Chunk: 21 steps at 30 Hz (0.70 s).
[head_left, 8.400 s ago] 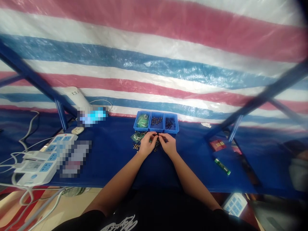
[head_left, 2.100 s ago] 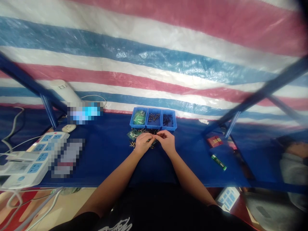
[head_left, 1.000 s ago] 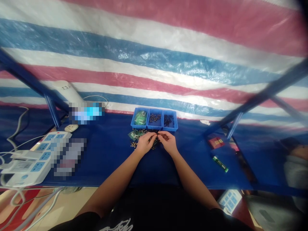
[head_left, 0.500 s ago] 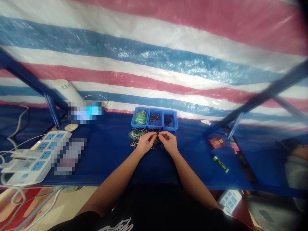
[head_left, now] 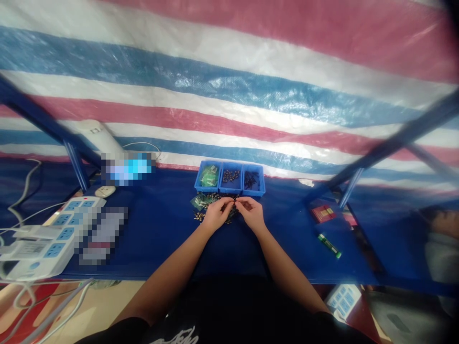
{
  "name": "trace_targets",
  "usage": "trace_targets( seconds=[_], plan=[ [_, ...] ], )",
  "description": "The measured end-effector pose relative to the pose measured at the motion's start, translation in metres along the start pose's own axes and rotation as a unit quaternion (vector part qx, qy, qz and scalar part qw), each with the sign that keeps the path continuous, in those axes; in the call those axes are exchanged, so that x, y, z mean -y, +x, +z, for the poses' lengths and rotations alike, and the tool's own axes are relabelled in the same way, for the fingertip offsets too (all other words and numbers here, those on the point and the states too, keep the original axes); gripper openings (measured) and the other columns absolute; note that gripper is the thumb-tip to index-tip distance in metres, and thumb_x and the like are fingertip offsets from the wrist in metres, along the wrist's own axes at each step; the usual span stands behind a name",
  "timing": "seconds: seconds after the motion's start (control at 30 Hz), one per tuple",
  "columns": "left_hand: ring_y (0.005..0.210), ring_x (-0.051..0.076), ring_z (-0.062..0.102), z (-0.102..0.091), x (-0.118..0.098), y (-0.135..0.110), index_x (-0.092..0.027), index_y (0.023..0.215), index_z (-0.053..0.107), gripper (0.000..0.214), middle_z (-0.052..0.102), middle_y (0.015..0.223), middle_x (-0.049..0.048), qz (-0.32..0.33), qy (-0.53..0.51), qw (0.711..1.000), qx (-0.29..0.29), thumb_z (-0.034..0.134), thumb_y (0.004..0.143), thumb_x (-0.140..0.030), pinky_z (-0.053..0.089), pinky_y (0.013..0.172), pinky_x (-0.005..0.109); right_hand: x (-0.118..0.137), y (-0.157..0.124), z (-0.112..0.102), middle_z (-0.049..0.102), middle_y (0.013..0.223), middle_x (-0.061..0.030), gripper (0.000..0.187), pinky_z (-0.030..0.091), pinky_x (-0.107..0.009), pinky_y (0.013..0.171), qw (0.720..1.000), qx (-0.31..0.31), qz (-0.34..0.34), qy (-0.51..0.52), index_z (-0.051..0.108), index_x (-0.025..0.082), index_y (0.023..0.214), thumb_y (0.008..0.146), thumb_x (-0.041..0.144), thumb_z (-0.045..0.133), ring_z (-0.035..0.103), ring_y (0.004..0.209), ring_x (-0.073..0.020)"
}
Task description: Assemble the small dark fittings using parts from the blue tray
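My left hand [head_left: 217, 213] and my right hand [head_left: 251, 211] meet fingertip to fingertip over a pile of small parts on the blue table. Both are closed in a pinch; whatever sits between the fingers is too small to make out. Beside my left hand lie green circuit boards [head_left: 201, 200] and brass-coloured small parts [head_left: 199, 216]. Just beyond the hands stand three joined blue bins [head_left: 230, 190]. The left one holds green boards [head_left: 210, 176], the middle one small brass-and-dark parts [head_left: 231, 176], the right one black pieces [head_left: 252, 180].
A white power strip [head_left: 57, 239] with plugs and cables lies at the left, near a blurred-out flat object [head_left: 103, 234]. To the right are a red box [head_left: 323, 213] and a green tube-like packet [head_left: 329, 245]. Blue frame bars [head_left: 394, 138] slant at both sides.
My hands stay together over the pile with only slight finger movement. The camera view has shifted a little; nothing else visibly moved.
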<state>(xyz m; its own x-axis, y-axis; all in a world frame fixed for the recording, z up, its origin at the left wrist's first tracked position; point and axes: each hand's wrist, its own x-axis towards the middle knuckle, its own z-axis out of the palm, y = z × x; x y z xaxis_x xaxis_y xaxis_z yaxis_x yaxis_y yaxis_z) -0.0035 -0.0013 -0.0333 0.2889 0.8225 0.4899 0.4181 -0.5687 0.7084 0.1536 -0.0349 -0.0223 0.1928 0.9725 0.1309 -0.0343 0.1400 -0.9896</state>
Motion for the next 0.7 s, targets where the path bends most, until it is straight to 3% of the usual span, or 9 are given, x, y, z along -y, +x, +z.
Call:
trace_targets(
  seconds=[0.27, 0.47, 0.7],
  plan=[
    [0.076, 0.015, 0.069, -0.0033, -0.0025, 0.0015, -0.019, 0.096, 0.065, 0.02, 0.072, 0.085, 0.0037, -0.014, 0.022, 1.0, 0.018, 0.05, 0.094, -0.031, 0.054, 0.074, 0.025, 0.0026, -0.0008, 0.0012, 0.072, 0.084, -0.0049, 0.021, 0.057, -0.033, 0.07, 0.999, 0.0, -0.016, -0.03, 0.071, 0.021, 0.094, 0.079, 0.036, 0.068, 0.068, 0.073, -0.0194],
    [0.071, 0.013, 0.067, -0.0008, -0.0019, -0.0003, -0.02, 0.108, 0.063, 0.023, 0.071, 0.083, 0.002, -0.022, -0.006, 1.0, 0.0, 0.055, 0.091, -0.033, 0.054, 0.072, 0.024, 0.0072, -0.0009, 0.0002, 0.071, 0.085, -0.005, 0.022, 0.057, -0.033, 0.073, 0.999, -0.017, -0.014, -0.034, 0.07, 0.02, 0.092, 0.078, 0.037, 0.068, 0.068, 0.075, -0.0193],
    [0.077, 0.014, 0.068, 0.0, 0.0021, -0.0008, -0.019, 0.103, 0.064, 0.02, 0.071, 0.091, 0.0048, -0.023, -0.005, 1.0, 0.01, 0.051, 0.093, -0.032, 0.054, 0.073, 0.025, 0.005, -0.0004, 0.001, 0.072, 0.084, -0.0052, 0.024, 0.058, -0.034, 0.072, 0.999, -0.015, -0.014, -0.039, 0.07, 0.021, 0.094, 0.079, 0.039, 0.067, 0.068, 0.074, -0.02]
  ],
)
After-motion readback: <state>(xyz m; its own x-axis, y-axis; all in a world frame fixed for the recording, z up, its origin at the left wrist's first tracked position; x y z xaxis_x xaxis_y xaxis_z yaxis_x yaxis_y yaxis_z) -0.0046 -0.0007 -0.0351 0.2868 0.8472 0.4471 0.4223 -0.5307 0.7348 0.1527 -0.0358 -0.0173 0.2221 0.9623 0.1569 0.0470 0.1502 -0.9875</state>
